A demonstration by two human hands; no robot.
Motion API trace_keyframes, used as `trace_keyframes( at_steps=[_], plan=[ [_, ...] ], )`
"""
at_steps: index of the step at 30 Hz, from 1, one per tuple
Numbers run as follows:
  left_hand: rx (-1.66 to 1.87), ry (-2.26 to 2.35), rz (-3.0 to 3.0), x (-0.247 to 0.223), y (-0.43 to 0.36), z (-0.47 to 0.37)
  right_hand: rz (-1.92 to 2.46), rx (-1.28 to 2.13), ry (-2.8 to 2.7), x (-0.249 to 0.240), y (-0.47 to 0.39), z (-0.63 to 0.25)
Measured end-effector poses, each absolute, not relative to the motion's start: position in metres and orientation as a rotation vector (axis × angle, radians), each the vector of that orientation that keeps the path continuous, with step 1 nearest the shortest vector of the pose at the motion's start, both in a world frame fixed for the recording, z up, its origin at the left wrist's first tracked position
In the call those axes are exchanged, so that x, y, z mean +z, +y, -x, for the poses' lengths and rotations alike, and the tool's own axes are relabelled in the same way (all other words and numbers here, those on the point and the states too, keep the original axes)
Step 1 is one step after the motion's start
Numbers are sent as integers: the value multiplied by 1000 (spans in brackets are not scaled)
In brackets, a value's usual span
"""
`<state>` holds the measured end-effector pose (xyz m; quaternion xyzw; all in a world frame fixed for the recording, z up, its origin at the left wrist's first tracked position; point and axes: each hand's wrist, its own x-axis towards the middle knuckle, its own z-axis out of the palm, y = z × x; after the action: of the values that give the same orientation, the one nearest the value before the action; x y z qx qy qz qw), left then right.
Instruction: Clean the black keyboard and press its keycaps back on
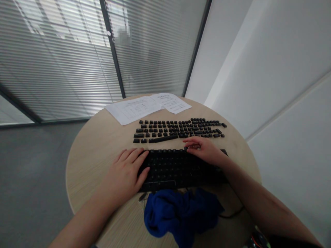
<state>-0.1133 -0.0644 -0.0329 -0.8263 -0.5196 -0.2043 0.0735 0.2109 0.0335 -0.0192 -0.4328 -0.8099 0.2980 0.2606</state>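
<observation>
A black keyboard [168, 168] lies lengthwise before me; keycaps sit along part of its back row, while most of the rows nearer me look bare. My left hand [128, 167] holds the keyboard's left end, thumb on its top and index finger at the back corner. Over the back row, right of the middle, my right hand [201, 148] pinches a small black keycap [185, 148] between thumb and fingers. Whether that keycap touches the keyboard is unclear. Behind the keyboard, loose keycaps [165, 130] are laid out in rows, with the long space bar [165, 138] at their front.
A crumpled blue cloth [178, 213] lies in front of the keyboard, by a dark cable [234, 215]. Printed sheets [137, 108] rest at the far edge of the round wooden table [85, 165]. A white wall [284, 86] stands close on the right.
</observation>
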Motion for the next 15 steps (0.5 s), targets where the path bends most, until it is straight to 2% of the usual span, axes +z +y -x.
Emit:
trace_keyframes(
  at_steps=[5, 15],
  plan=[
    [-610, -1585, 2475, -35, -65, 113, 1186, 835, -2224, -19, 32, -211],
    [-608, -1555, 2477, -35, -66, 112, 1233, 637, -2383, -11, 26, -208]
  ],
)
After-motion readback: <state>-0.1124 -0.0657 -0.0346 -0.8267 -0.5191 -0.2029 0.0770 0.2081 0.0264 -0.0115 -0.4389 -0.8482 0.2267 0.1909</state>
